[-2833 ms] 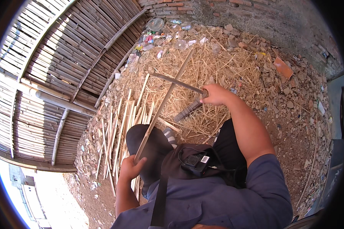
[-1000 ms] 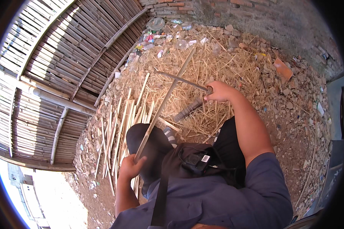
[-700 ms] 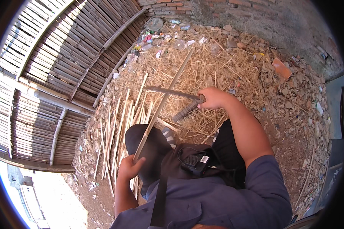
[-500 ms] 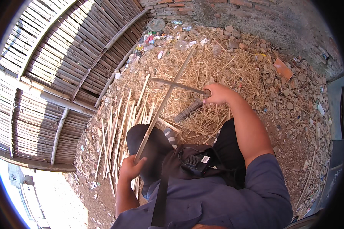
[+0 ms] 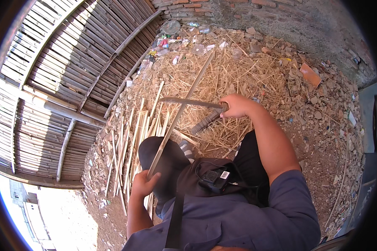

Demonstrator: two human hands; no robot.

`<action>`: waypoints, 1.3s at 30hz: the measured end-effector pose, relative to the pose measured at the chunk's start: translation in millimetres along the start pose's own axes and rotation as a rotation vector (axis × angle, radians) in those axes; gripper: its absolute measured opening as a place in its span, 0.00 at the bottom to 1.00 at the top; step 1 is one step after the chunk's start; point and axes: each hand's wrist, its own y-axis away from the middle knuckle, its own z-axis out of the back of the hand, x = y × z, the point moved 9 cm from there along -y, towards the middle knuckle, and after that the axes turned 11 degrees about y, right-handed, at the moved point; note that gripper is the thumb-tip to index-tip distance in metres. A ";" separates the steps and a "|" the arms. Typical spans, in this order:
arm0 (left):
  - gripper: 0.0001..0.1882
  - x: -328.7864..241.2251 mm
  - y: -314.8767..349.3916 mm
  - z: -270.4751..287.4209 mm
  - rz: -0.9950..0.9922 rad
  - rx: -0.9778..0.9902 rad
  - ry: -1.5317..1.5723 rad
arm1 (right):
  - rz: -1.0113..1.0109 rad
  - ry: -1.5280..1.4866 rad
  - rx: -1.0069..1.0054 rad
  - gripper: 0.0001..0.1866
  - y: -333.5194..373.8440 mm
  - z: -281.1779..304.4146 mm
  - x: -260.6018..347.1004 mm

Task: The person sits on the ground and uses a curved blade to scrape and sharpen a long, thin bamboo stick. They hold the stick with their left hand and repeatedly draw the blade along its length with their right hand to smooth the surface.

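Note:
My left hand (image 5: 144, 183) is closed round the near end of a long flat bamboo strip (image 5: 168, 134). The strip slants over my left knee, its far end up and to the right above the straw. In my right hand (image 5: 235, 106) is the handle of a machete (image 5: 197, 103), its long blade pointing left. In this view the blade crosses the strip's upper half; whether they touch I cannot tell. Under my right hand a dark, ridged, cylindrical piece (image 5: 206, 122) slants above the straw; what it is I cannot make out.
Several split bamboo strips (image 5: 123, 157) lie beside my left knee. Straw-like shavings (image 5: 247, 75) cover the ground ahead, with litter (image 5: 165, 44) beyond. A slatted bamboo wall (image 5: 67, 83) stands left, a brick wall (image 5: 289, 21) at the back. Rubble and a broken tile (image 5: 310, 75) lie right.
The machete blade has swung toward me along the bamboo strip, its tip dropping most. My right hand has shifted slightly left. My left hand stays in place.

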 end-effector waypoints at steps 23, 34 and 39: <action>0.24 2.0 -3.6 0.5 0.000 0.019 -0.022 | -0.036 -0.009 -0.038 0.29 5.9 8.0 -18.2; 0.23 -1.6 -1.6 -0.6 0.015 0.016 0.020 | -0.009 -0.030 -0.015 0.30 0.8 -1.2 -8.8; 0.22 -2.2 -0.4 -0.7 0.006 0.018 0.038 | -0.013 -0.047 -0.005 0.30 -2.0 -4.5 -8.5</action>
